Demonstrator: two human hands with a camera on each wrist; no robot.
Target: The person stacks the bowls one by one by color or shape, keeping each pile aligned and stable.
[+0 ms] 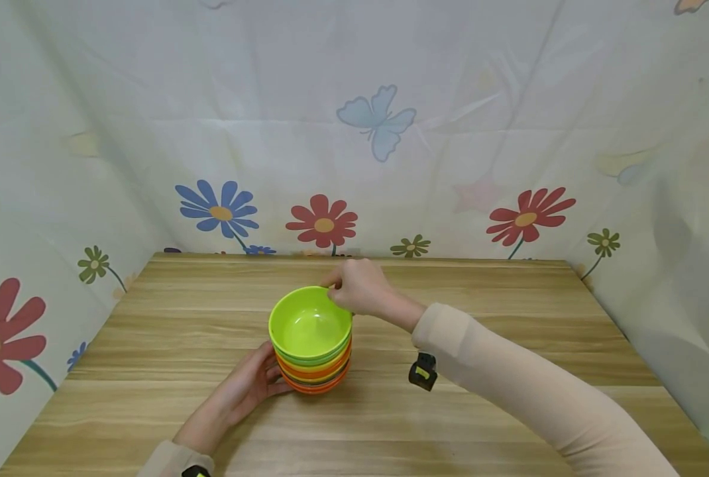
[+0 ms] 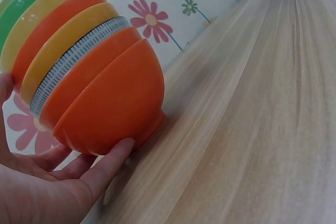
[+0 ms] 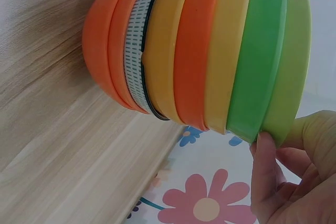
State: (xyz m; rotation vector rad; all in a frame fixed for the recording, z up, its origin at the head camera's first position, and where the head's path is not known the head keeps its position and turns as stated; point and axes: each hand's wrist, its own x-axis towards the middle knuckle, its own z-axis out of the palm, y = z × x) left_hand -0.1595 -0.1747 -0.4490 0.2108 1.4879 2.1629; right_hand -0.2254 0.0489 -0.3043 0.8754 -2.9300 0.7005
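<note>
A stack of nested bowls stands on the wooden table, with a lime green bowl (image 1: 307, 324) on top. Beneath it come a green bowl (image 3: 257, 56), yellow and orange bowls, a white bowl with small dashes (image 3: 135, 45) and, lowest, an orange bowl (image 2: 118, 98). My left hand (image 1: 250, 384) holds the stack from its near left side; in the left wrist view its fingertips touch the lowest bowl near the base. At the far right of the stack, my right hand (image 1: 360, 288) pinches the lime green bowl's rim between thumb and fingers.
The wooden table (image 1: 480, 397) reaches back to a pale curtain (image 1: 271, 99) printed with flowers and a butterfly. A small black device (image 1: 423, 372) hangs at the right sleeve cuff.
</note>
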